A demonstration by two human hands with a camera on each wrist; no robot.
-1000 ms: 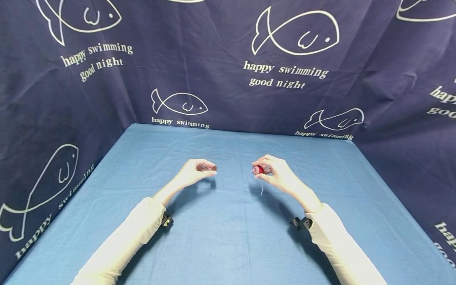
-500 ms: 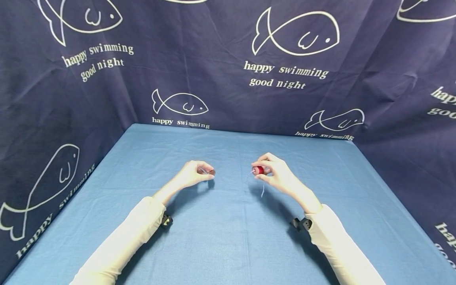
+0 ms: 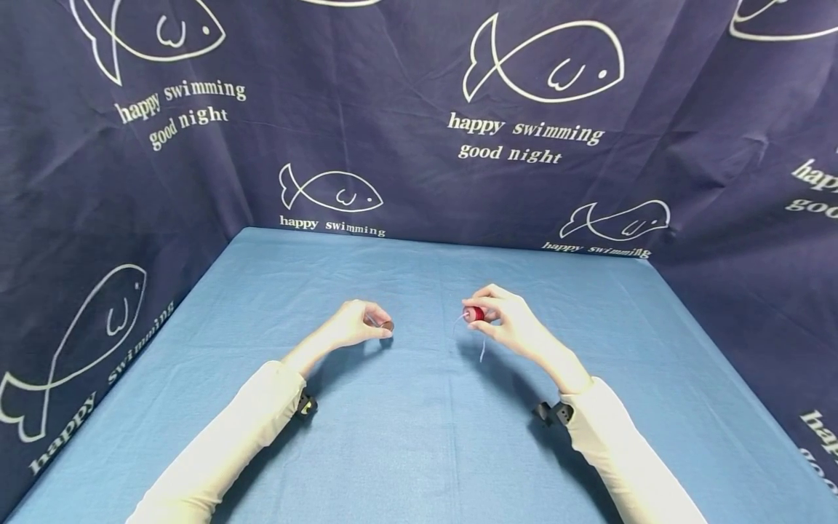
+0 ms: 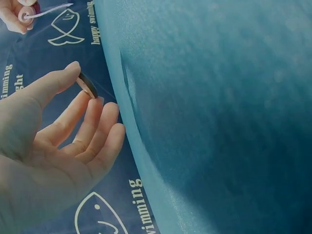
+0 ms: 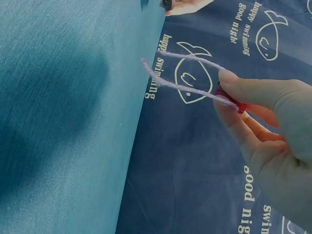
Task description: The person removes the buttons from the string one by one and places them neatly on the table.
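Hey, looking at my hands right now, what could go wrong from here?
The left hand pinches a small dark ring by its edge between thumb and fingertip only; it might slip onto the blue table. The right hand holds a red bead whose pale yarn loops loose and could pull free.

**Even light, soft shadows**

The head view is bright and sharp, with dim shadows under both arms on the table (image 3: pixel 419 451); the backdrop (image 3: pixel 393 109) bows at the edges. Wrist views look darker, perhaps slightly soft up close.
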